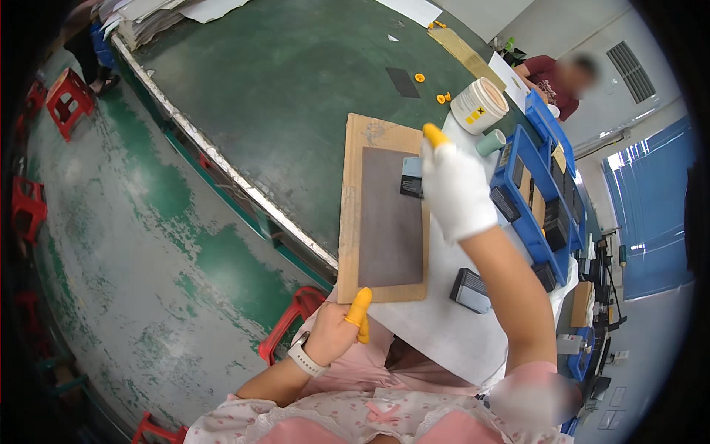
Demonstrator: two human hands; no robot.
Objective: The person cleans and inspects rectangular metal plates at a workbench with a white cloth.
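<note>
A dark grey sheet (392, 222) lies on a tan cardboard board (350, 214) in front of me. My right hand (457, 189), in a white glove with a yellow cot on one fingertip, is over the sheet's right edge. It closes on a small black and light-blue block (411, 177); the glove covers the block's right part and most of the fingers. My left hand (336, 330) is bare apart from yellow finger cots. Its fingers are curled in and its thumb overlaps the board's near edge. Nothing shows between them. A similar black block (470, 290) stands to the right.
Beyond the board are a white tub (479, 106), a green cylinder (491, 143), a dark card (402, 83) and loose yellow finger cots (420, 78). A blue tray (523, 211) of black blocks is at right. Another person (558, 85) sits across the green table (259, 89).
</note>
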